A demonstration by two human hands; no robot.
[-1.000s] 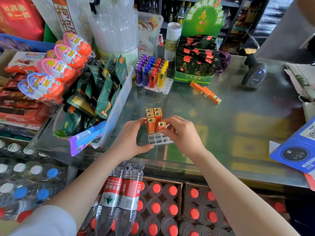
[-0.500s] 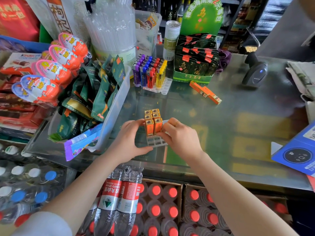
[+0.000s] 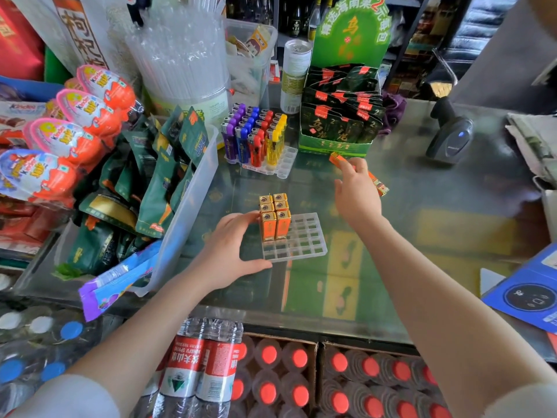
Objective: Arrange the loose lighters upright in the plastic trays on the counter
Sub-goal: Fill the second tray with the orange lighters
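A clear plastic tray (image 3: pixel 304 239) lies on the glass counter in front of me. Several orange lighters (image 3: pixel 275 221) stand upright in its far left corner. My left hand (image 3: pixel 229 251) clasps the tray's left side, thumb at the front corner and fingertips against the lighters. My right hand (image 3: pixel 357 197) reaches out over loose orange lighters (image 3: pixel 379 186) lying flat on the counter, fingers spread and touching them; one end (image 3: pixel 335 158) sticks out past the fingertips. Farther back, a second tray (image 3: pixel 284 164) holds upright purple, blue, red and yellow lighters (image 3: pixel 254 137).
A clear bin of green snack packets (image 3: pixel 193 188) crowds the left. A green display box (image 3: pixel 337 128) and a can (image 3: pixel 294 76) stand behind. A barcode scanner (image 3: pixel 449 137) sits at the right, a blue box (image 3: pixel 530 294) at the near right edge. Crates of bottles lie below the counter.
My right hand has left the tray and moved away to the far right, onto the loose lighters. The orange lighter it was seating now stands in the tray. My left hand stays at the tray.
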